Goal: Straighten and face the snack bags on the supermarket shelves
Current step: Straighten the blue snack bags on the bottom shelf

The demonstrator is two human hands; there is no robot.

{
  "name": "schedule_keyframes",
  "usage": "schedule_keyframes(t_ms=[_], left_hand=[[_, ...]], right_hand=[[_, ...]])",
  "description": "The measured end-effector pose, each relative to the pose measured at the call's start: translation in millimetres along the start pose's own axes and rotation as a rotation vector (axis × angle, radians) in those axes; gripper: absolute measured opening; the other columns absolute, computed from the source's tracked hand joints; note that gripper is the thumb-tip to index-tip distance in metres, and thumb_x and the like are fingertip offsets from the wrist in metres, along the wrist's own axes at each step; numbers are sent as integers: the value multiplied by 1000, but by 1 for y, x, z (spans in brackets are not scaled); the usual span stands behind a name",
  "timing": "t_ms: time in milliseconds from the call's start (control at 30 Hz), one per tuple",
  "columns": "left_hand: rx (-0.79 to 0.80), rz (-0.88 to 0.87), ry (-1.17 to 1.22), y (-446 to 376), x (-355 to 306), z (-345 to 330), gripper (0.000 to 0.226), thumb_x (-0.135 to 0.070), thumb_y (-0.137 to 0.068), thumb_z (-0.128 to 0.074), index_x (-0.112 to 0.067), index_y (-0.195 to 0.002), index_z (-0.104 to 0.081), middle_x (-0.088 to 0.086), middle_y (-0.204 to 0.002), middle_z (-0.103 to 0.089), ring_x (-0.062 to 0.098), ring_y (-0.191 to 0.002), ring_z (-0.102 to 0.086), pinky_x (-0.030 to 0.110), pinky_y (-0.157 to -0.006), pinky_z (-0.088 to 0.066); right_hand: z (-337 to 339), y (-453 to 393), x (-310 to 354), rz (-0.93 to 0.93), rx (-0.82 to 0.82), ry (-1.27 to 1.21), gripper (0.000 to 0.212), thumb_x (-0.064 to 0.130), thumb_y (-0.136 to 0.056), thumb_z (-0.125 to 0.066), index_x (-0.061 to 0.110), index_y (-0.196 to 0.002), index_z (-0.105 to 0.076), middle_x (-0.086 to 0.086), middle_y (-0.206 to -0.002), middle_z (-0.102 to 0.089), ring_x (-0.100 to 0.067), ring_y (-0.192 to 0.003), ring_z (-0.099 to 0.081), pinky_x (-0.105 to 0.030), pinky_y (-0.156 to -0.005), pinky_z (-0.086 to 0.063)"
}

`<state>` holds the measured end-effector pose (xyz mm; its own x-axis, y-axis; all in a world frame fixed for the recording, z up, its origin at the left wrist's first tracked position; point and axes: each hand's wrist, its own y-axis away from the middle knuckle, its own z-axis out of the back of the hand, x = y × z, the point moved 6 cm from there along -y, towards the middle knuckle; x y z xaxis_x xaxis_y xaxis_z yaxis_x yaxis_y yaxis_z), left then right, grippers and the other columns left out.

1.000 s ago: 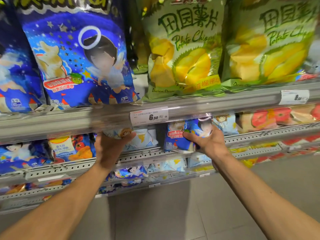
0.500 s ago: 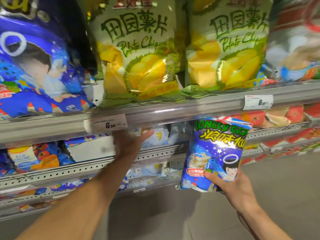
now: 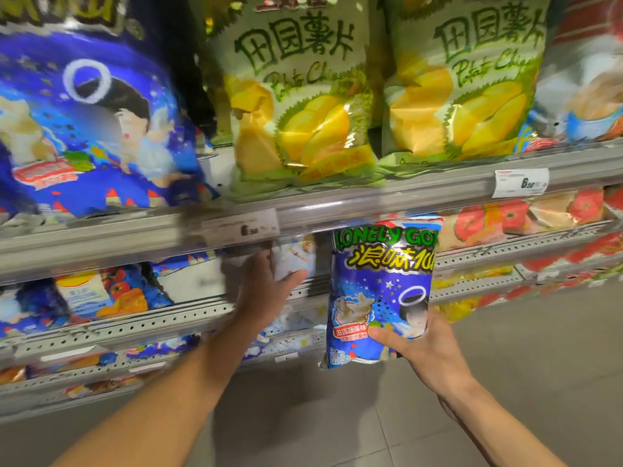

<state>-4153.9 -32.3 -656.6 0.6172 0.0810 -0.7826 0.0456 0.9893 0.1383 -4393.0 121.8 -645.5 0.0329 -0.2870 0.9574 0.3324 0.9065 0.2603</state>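
Observation:
My right hand grips the lower part of a small blue "Lonely God" snack bag. The bag is upright with its front towards me, out in front of the second shelf. My left hand reaches into that second shelf under the upper rail. Its thumb and fingers close round the lower edge of a pale blue-and-white bag; the fingertips are partly hidden and blurred.
On the upper shelf stand a large blue bag and two green durian chip bags. Red tomato bags fill the second shelf to the right. More bags lie on lower shelves above the grey tiled floor.
My right hand has pulled the small blue bag out of the second shelf and lowered it in front of the shelves. My left hand stays at the pale bag.

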Motion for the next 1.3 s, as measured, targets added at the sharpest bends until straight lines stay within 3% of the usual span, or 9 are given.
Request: schedule_keyframes(t_ms=[267, 367, 533, 700, 867, 967, 1067, 1200, 1300], left_hand=[[-126, -390, -432, 75, 80, 104, 29, -7, -83, -73, -2, -111, -67, 13, -114, -66, 34, -106, -63, 45, -95, -52], [-156, -386, -508, 90, 115, 148, 38, -9, -81, -71, -5, -118, -66, 12, -121, -65, 33, -111, -61, 43, -100, -48], [-162, -206, -620, 87, 170, 209, 65, -13, -77, -65, -5, -140, -49, 17, -134, -54, 36, -119, -51, 42, -105, -42], [-116, -157, -733, 75, 180, 222, 61, -18, -75, -65, -2, -132, -48, 16, -121, -52, 37, -107, -51, 44, -95, -47], [-113, -160, -668, 75, 179, 218, 71, -16, -74, -68, -5, -141, -44, 14, -131, -48, 34, -115, -49, 44, -98, -48], [-103, -159, -652, 78, 179, 215, 75, -18, -74, -69, -6, -143, -42, 12, -132, -46, 34, -119, -47, 43, -104, -45], [-94, -148, -671, 78, 183, 214, 81, -22, -74, -74, -3, -146, -40, 14, -133, -45, 35, -122, -45, 42, -106, -43], [-101, -143, -694, 76, 183, 215, 78, -30, -83, -68, -8, -150, -35, 11, -141, -39, 30, -130, -39, 36, -111, -37], [-103, -124, -714, 77, 183, 214, 77, -33, -86, -64, -9, -151, -32, 11, -143, -38, 29, -131, -39, 36, -109, -40]], right_hand=[[-121, 35, 17, -20, 85, 68, 51, 1, -69, -90, 3, -115, -67, 1, -92, -79, -6, -71, -72, -16, -62, -53], [-167, 41, 24, -17, 109, 90, 53, 6, -68, -92, 12, -114, -68, 4, -97, -80, -11, -89, -75, -18, -72, -56], [-221, 23, 36, -3, 134, 161, 50, 16, -67, -94, 14, -110, -69, 12, -83, -76, 4, -65, -66, -10, -61, -46], [-253, -23, 56, -1, 120, 211, 48, 23, -68, -94, 9, -105, -66, -1, -78, -67, -12, -59, -56, -29, -63, -45], [-265, -63, 73, 50, 38, 195, 28, 24, -70, -94, 18, -82, -69, 16, -59, -65, 2, -47, -55, -17, -52, -48], [-271, -70, 72, 38, 0, 223, 46, 30, -69, -94, 6, -101, -72, -2, -83, -74, -20, -74, -70, -34, -74, -57], [-275, -71, 61, 25, 4, 232, 57, 31, -69, -93, -7, -106, -70, -25, -97, -74, -37, -79, -71, -42, -71, -58], [-272, -71, 41, 39, 64, 273, 61, 27, -69, -94, 5, -117, -62, -9, -103, -75, -27, -94, -72, -43, -88, -58], [-270, -71, 38, 42, 91, 298, 70, 29, -69, -93, 13, -127, -57, -15, -109, -74, -40, -100, -69, -51, -92, -57]])
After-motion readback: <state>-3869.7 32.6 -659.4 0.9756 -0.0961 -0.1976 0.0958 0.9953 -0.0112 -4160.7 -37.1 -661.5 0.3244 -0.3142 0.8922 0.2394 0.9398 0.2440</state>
